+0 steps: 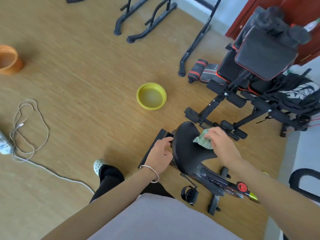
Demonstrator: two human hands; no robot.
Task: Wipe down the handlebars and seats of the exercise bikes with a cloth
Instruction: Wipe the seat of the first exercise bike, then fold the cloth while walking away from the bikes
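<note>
A black exercise-bike seat (186, 149) stands just in front of me, with the bike frame (218, 182) and its red knob below it. My right hand (220, 142) presses a crumpled pale green cloth (203, 139) onto the right side of the seat. On the seat's left edge, my left hand (161, 155), a bangle on its wrist, grips from the side. The bike's handlebars are not clearly visible; a black curved bar (301, 177) shows at the right edge.
A yellow basin (151, 96) of water sits on the wood floor ahead. A black-and-red weight bench (249, 70) stands to the right, black stands (142, 19) at the back. An orange bucket (8, 60) and loose cables (29, 129) lie left.
</note>
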